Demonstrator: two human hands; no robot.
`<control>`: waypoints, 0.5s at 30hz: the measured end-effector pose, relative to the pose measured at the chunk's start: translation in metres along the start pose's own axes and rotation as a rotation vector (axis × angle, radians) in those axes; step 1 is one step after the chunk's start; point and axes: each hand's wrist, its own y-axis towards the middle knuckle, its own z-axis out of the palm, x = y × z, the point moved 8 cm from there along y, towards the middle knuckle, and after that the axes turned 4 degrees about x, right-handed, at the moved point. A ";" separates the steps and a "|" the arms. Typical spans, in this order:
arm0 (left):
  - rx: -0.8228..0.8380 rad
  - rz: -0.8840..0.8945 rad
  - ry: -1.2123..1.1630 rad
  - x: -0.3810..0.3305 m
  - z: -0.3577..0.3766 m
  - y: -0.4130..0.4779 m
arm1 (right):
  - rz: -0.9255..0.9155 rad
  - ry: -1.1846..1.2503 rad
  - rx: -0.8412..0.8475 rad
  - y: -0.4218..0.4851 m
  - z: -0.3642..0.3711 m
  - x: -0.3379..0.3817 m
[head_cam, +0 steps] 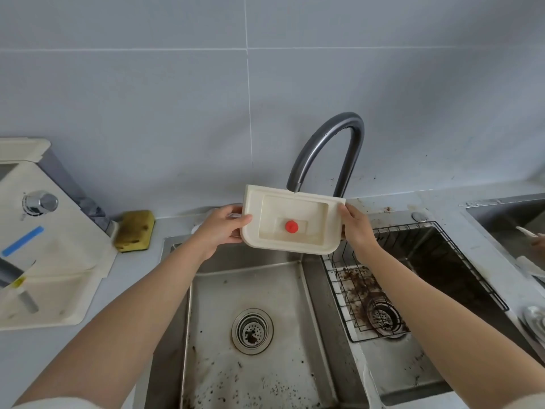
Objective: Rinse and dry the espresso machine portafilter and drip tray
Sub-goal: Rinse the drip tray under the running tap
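Cream plastic is sitting between the two hands: the drip tray [306, 211] is being held up above the left basin of the steel sink [265, 290], its hollow side facing the camera and a red float [291, 226] showing in its middle; the left hand [224, 228] is gripping the tray's left edge, thumb lying across the front and fingers curled behind; the right hand [358, 228] is clasping the right edge, fingers wrapping round the rim; the grey arched faucet [330, 149] is ending just at the tray's upper edge; below, a drain strainer [252, 331] is lying among dark specks; in the right basin a black wire rack [351, 290] is carrying brown coffee grounds [362, 287]; on the desk [442, 202] to the left, a yellow sponge [134, 230] is resting just beside the cream espresso machine [50, 246].
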 end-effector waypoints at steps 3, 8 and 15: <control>0.003 -0.025 0.037 0.004 -0.004 -0.005 | 0.036 -0.016 0.008 -0.001 0.006 -0.006; -0.032 -0.025 0.025 0.007 -0.013 -0.012 | 0.052 -0.011 0.040 0.000 0.018 -0.007; -0.113 0.064 0.040 -0.007 -0.035 -0.021 | 0.021 0.022 0.076 0.004 0.039 0.003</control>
